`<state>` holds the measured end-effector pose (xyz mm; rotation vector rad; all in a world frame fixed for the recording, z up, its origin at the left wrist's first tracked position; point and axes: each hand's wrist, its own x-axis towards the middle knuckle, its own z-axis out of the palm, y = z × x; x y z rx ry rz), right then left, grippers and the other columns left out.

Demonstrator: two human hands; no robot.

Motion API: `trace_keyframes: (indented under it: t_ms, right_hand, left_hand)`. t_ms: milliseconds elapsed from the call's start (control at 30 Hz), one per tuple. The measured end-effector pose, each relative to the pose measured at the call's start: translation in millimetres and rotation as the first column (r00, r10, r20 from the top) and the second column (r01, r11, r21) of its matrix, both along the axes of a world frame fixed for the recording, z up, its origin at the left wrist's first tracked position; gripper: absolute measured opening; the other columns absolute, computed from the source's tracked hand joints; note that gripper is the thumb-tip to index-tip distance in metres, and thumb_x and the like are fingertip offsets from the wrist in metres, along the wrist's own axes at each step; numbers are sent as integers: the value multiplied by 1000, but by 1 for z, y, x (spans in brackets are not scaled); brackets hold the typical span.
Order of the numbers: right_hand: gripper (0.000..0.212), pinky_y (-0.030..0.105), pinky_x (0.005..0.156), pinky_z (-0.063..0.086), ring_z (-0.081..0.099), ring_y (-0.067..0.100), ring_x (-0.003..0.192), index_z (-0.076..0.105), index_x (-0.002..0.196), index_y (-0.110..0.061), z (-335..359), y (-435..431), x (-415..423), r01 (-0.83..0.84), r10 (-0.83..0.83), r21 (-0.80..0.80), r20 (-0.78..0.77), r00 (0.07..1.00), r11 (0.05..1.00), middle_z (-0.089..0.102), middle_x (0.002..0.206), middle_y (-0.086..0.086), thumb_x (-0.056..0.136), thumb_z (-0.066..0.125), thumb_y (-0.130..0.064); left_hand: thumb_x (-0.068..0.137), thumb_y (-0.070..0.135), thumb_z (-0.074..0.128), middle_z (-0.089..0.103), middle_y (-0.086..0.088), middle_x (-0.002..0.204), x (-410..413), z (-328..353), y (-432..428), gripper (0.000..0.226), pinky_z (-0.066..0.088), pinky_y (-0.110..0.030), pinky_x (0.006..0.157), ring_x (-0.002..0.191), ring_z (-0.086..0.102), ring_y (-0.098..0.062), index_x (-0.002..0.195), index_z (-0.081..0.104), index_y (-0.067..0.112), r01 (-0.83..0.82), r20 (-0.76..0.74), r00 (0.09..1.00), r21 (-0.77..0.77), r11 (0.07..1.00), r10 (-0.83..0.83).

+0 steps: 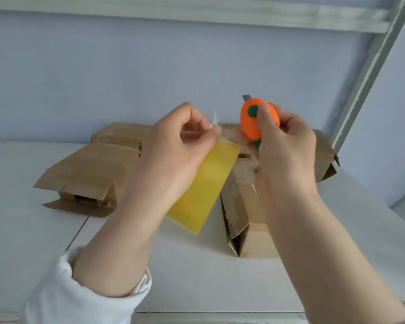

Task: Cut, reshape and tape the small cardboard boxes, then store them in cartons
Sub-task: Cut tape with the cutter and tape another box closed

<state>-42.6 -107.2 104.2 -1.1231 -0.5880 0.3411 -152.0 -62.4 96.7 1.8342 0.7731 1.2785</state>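
White table (21, 230), plain boxes (87, 174), tape (206, 183), cutter (250, 127)

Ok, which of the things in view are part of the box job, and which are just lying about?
In the job: yellow tape, pinched by the left hand; orange cutter, gripped by the right hand; cardboard boxes.
Just there: white table; metal frame behind.

On the white table (28, 230), a flattened brown cardboard box (84, 174) lies at the left, a second flattened box (119, 134) just behind it, a third box (250, 206) in the middle, and a fourth box (324, 157) behind that at the right. Above them the yellow tape roll (206, 185) in the left hand (173, 146) is left of the round orange plastic cutter (253, 123) in the right hand (288, 148).
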Motion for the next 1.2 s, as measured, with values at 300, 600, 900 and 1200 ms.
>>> trace_keyframes:
  t_ms: [300,600,900,1200]
  right_hand:
    - [20,40,83,50,59,30,98,57,107,-17,-88,-68,166,283,-242,-539,146,959,794,61,111,9,89,60,-25]
    - [44,35,86,43,49,24,111,56,121,-18,-160,-71,201,285,88,-843,361,928,456,57,119,3,89,54,-48]
    - [44,6,80,38,43,-10,106,55,85,-47,-74,-95,88,-268,456,-423,443,772,865,46,98,-47,63,46,-85]
    - [36,13,72,47,60,-2,86,57,107,-25,-68,-85,69,-367,519,-379,478,708,849,65,93,-15,77,73,-38]
  left_hand:
    - [66,41,64,68,-10,102,59,10,-30,11,46,-48,90,100,62,-30,62,58,33,61,99,994,-161,985,-46]
    - [82,32,67,61,3,79,102,-6,-41,20,42,-34,70,73,54,-16,68,54,26,-57,83,994,-125,991,67]
    - [86,26,62,61,6,79,109,-1,-38,14,40,-24,66,71,53,-7,76,54,22,-87,-56,995,-80,993,82]
    - [82,21,69,68,9,87,109,8,-26,39,46,-21,75,79,61,-6,111,44,29,121,-18,991,-245,962,-130]
